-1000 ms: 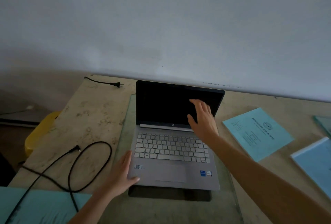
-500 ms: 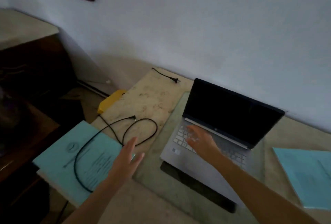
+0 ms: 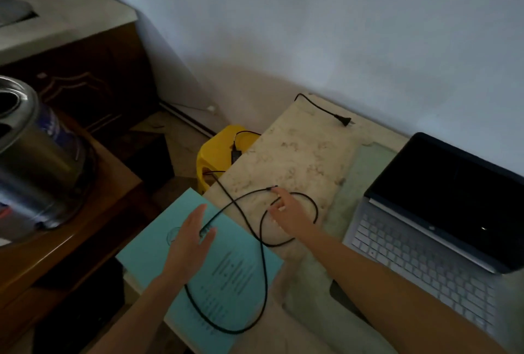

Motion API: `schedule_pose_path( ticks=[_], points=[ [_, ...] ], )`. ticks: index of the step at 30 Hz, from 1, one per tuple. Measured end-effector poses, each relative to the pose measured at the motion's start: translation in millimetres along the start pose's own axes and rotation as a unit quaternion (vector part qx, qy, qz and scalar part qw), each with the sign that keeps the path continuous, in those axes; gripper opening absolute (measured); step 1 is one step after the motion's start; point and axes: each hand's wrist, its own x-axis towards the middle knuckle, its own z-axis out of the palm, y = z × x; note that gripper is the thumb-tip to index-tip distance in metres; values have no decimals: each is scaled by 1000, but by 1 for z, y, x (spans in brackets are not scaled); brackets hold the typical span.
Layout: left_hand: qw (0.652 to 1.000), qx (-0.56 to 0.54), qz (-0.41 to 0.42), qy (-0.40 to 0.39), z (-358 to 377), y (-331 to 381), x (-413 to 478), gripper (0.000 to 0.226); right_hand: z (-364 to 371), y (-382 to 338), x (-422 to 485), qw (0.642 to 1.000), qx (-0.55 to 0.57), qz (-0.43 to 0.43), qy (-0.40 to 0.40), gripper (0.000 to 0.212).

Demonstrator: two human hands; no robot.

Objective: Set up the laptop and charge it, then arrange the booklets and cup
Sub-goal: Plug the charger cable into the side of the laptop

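Leftmost, the open left hand (image 3: 190,243), fingers apart, hovers over a pale blue paper booklet (image 3: 224,277) at the worktop's near left corner. Right hand (image 3: 289,213), fingers spread, reaches for the looped black charger cable (image 3: 262,257). Open silver laptop (image 3: 433,229) waits at right. Charging step; next, probably pinch the cable's barrel tip.

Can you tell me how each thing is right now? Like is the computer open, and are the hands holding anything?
Laptop: lid open, screen dark.
Charger cable: loose, looped across the table and booklet, not plugged into the laptop.
Wall plug: lying on the table, unplugged.
Booklet: closed, flat, hanging over the table edge.
Left hand: open above the booklet, holding nothing.
Right hand: open, reaching at the cable's end.
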Motion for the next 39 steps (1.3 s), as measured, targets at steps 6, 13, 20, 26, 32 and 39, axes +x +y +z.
schedule_pose_path(
  ticks=[6, 13, 20, 26, 32, 39],
  points=[
    [1000, -18, 5, -14, 2, -14, 42, 60, 8, -5, 55, 998, -27, 55, 25, 55],
    [999, -32, -3, -24, 3, -32, 56, 53, 7, -11, 72, 961, -266, 28, 70, 21],
    [999, -32, -6, -18, -4, -22, 58, 44, 10, -18, 62, 941, -322, -34, 93, 8],
    [992, -97, -8, -83, 3, 15, 45, 21, -18, -24, 29, 979, -153, -44, 129, 8],
    [967, -79, 108, -216, 27, 106, 20, 30, -76, -15, -11, 960, 98, 14, 263, 12],
    [919, -12, 218, -328, 93, 196, -27, 25, -162, 54, -102, 897, 352, 119, 239, 29]
  ],
)
